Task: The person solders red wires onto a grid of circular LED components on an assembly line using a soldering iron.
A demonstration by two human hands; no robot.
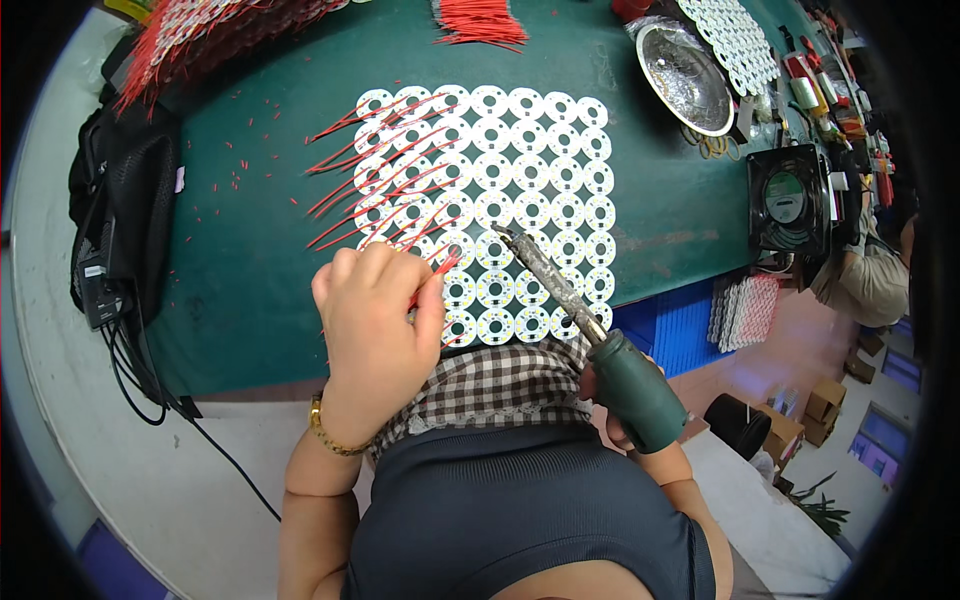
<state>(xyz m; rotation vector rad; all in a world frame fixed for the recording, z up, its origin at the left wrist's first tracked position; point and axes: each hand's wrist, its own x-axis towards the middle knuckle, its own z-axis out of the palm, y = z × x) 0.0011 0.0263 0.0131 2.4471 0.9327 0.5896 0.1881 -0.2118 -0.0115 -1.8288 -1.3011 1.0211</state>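
Pointing up-left, the soldering iron (580, 320) lies diagonally over the panel of round white boards (520, 190); right hand (612, 405) grips its green handle. Left hand (375, 320) pinches a thin red wire (432, 278) at the panel's lower-left.

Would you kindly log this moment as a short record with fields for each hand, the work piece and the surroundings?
Left hand: left hand pinches a red wire against the panel
Right hand: right hand, mostly hidden, grips a soldering iron by its green handle
Iron tip: over the panel's lower rows
Work piece: white panel of round LED boards on a green mat; red leads on its left columns
Surroundings: metal bowl, small fan, black bag
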